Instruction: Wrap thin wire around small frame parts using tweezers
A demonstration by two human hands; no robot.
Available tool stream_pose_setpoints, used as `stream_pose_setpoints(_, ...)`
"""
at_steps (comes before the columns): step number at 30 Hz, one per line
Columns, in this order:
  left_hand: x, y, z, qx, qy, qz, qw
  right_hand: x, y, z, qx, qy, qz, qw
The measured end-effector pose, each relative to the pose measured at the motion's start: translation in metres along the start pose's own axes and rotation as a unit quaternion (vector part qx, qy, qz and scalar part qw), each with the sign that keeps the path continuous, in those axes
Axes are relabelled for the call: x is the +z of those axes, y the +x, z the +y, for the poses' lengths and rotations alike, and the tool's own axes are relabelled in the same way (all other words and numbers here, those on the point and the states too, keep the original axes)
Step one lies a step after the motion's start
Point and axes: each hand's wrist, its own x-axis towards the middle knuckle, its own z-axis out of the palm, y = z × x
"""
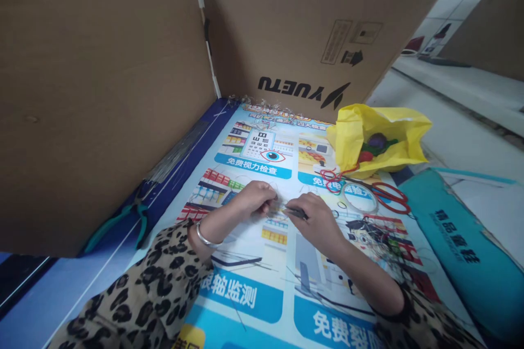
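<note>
So, big cardboard panels [102,92] tower at the left and back, and below them spreads a printed sheet [289,272]! Yellow bag [347,139] gaping at the far right, teal-handled pliers [112,224] down by the left panel. Centre stage, over the sheet: left hand [258,197], fingers pinched together, on what I can't tell; right hand [317,221] just beside it, fingers gripping a small dark tool [298,211] pointed leftward.
</note>
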Motion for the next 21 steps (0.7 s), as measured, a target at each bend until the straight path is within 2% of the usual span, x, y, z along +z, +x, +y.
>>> stream_pose_setpoints(4, 0.008, -0.003, -0.001, 0.003, -0.026, 0.007, 1.0, 0.002, 0.0, -0.007, 0.037, -0.068, -0.075, 0.994)
stream_pose_setpoints(7, 0.015, -0.007, 0.001, -0.009, -0.034, 0.0, 0.999, 0.004, 0.0, -0.007, 0.045, -0.097, -0.097, 0.99)
stream_pose_setpoints(10, 0.018, -0.009, 0.002, -0.017, -0.045, -0.022, 0.999, 0.008, -0.001, -0.006, 0.05, -0.125, -0.088, 0.987)
stream_pose_setpoints(16, 0.018, -0.01, 0.001, -0.016, -0.082, -0.057, 0.995, 0.016, -0.003, -0.004, 0.064, -0.146, -0.031, 0.987)
stream_pose_setpoints(21, 0.018, -0.01, 0.001, -0.024, -0.132, -0.061, 0.989, 0.016, -0.004, -0.003, 0.042, -0.133, -0.02, 0.99)
